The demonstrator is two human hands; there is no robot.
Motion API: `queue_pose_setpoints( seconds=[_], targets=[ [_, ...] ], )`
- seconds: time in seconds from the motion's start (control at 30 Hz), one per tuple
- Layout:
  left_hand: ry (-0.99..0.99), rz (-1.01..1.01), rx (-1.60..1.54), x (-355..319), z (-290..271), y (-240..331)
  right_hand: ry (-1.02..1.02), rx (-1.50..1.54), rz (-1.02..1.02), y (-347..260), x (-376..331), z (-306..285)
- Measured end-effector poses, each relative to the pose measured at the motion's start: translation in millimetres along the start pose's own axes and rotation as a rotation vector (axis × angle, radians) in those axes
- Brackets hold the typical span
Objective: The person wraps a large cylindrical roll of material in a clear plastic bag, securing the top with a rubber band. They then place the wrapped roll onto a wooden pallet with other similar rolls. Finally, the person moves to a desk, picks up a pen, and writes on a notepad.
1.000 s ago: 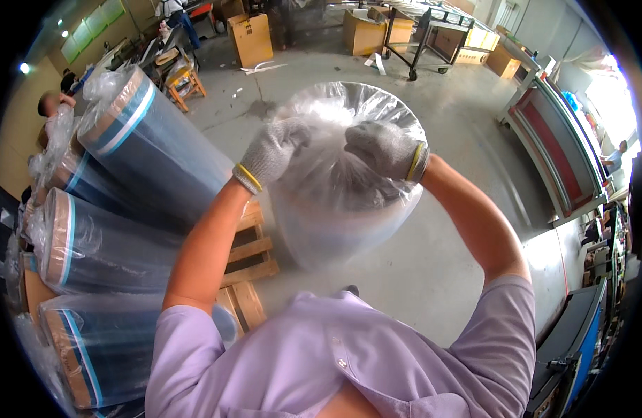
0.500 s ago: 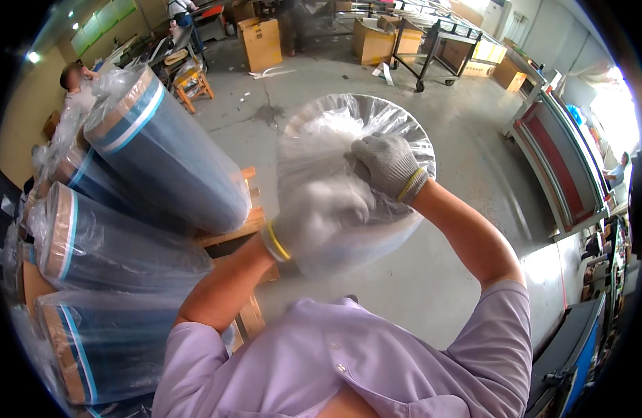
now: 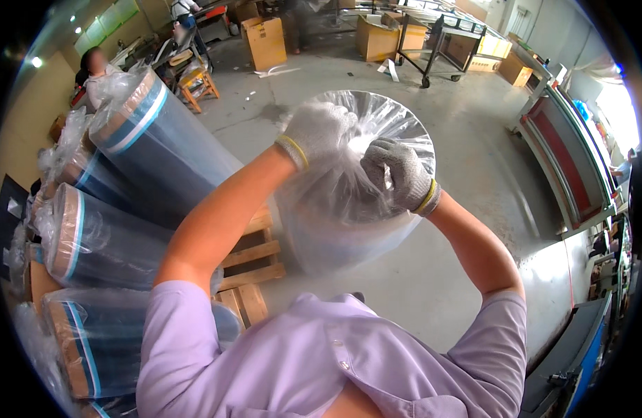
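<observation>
In front of me stands a large upright roll (image 3: 342, 240) wrapped in clear plastic film. Its plastic wrap (image 3: 366, 118) is gathered in pleats toward the middle of the top. My left hand (image 3: 319, 132), in a grey knit glove with a yellow cuff, is closed on the film at the far left of the gathered spot. Beside it on the right, my right hand (image 3: 399, 175), gloved alike, grips the bunched film, and a bit of plastic shows between its fingers. The fingertips of both hands are partly hidden.
Several similar wrapped rolls (image 3: 174, 136) stand at the left, near wooden pallets (image 3: 255, 258). Cardboard boxes (image 3: 264, 43) and a wheeled black metal cart (image 3: 432, 52) are at the back. A large framed rack (image 3: 565, 157) stands at the right. Another person (image 3: 96, 76) is behind the rolls.
My left hand has moved up and away from me, from the near side of the roll to its far left top. The film is now drawn into tighter pleats at the centre.
</observation>
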State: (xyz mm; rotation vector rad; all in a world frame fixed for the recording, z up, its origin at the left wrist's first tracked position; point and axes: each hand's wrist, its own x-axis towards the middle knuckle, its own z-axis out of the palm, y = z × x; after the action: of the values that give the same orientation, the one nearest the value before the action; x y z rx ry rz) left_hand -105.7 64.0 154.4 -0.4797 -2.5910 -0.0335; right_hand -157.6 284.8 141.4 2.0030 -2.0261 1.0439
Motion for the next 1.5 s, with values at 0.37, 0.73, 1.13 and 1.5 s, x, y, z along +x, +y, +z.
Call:
queue_pose_setpoints(
  seconds=[0.37, 0.73, 1.13, 1.5],
  targets=[
    [-0.006, -0.122, 0.066, 38, 23, -36, 0.043, -0.071, -0.157, 9, 2, 20],
    [0.405, 0.087, -0.019, -16, -21, 45, 0.171, 0.211, 0.255, -2, -7, -14],
    [0.254, -0.288, -0.35, -25, -8, 49, -0.081, -0.07, 0.241, 15, 20, -13],
    [0.184, -0.251, -0.323, -21, 9, 40, 0.321, 1.303, 0.645, -39, 34, -3]
  ],
)
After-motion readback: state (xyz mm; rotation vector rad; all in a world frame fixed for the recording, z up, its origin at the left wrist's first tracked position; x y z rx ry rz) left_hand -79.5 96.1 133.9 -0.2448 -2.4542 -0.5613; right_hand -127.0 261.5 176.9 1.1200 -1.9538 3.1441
